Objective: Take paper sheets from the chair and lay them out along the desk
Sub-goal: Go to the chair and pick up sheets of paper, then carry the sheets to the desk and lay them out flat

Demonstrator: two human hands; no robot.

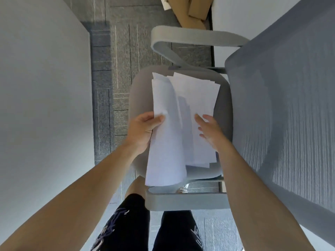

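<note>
A grey office chair (224, 98) stands in front of me with a loose stack of white paper sheets (197, 98) lying on its seat. My left hand (141, 131) grips the left edge of a lifted, curled bundle of sheets (166, 142) that hangs over the seat's front left. My right hand (210, 131) rests flat with fingers spread on the stack still on the seat. The white desk (41, 96) runs along the left side of the view.
The chair's mesh backrest (290, 105) fills the right side and its two grey armrests (192, 37) frame the seat. Grey carpet lies between desk and chair. Brown cardboard (192, 11) sits at the top. My legs in dark shorts show at the bottom.
</note>
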